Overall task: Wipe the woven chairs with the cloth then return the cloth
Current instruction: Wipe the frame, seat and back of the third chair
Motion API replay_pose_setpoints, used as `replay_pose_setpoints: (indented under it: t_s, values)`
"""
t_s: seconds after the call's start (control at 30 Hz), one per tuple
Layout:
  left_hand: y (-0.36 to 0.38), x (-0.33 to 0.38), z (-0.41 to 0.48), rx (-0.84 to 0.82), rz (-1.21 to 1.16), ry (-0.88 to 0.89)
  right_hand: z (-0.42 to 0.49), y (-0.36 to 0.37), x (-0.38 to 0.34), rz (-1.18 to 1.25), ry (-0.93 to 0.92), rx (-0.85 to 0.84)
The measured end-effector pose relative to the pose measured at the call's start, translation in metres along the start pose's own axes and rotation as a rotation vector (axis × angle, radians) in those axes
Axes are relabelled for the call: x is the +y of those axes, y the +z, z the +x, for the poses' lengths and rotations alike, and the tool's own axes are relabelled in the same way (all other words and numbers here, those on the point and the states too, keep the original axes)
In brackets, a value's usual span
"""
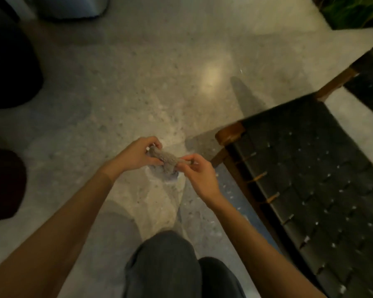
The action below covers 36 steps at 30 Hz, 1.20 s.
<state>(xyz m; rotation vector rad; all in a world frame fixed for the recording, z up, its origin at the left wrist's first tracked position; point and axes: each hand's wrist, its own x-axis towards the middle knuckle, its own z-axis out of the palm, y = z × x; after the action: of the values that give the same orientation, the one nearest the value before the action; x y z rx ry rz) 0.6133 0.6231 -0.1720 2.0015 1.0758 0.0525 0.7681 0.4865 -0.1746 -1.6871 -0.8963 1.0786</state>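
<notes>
Speckled pale stone floor (121,87) underfoot; left hand (138,154) and right hand (199,174) pinch a bunched grey-brown cloth (167,161) beside the black woven wood-framed chair (310,168). Better to spread it flat before wiping.

open floor (138,87) ahead and to the left of centre. blocked on the right by woven chair (310,168), wooden corner post (229,134) near the hands. dark rounded shapes (7,67) crowding the floor's left edge.

A lounge-like indoor space is suggested: pale speckled terrazzo floor (138,82) is seen throughout, a black woven-strap chair with brown wooden frame (306,168) at right, green potted foliage (353,11) at upper right.
</notes>
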Motion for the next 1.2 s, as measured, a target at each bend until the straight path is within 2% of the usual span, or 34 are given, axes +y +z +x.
replay_pose_setpoints:
  t_s: [0.13, 0.27, 0.47, 0.6, 0.73, 0.9, 1.0, 1.2]
  values:
    - [-0.073, 0.065, -0.018, 0.034, -0.026, -0.007, -0.011, -0.021, -0.105, 0.028, 0.028, -0.007]
    - [-0.127, 0.152, -0.041, 0.03, -0.049, 0.004, -0.033, -0.062, -0.202, 0.007, 0.045, 0.083]
    - [-0.191, 0.302, -0.075, -0.034, -0.019, 0.124, -0.09, -0.139, -0.335, 0.03, 0.075, 0.195]
    - [-0.21, 0.395, -0.102, -0.093, 0.047, 0.225, -0.141, -0.192, -0.398, 0.033, 0.066, 0.279]
    - [-0.207, 0.473, -0.137, -0.117, 0.067, 0.317, -0.199, -0.243, -0.426, -0.039, 0.059, 0.366]
    - [-0.171, 0.54, -0.175, -0.185, 0.123, 0.489, -0.277, -0.297, -0.426, -0.31, 0.104, 0.518]
    - [-0.14, 0.573, -0.192, -0.262, 0.21, 0.551, -0.329, -0.318, -0.429, -0.218, 0.119, 0.612]
    - [-0.084, 0.643, -0.232, -0.678, 0.169, 0.735, -0.436, -0.334, -0.421, -0.078, 0.23, 0.935]
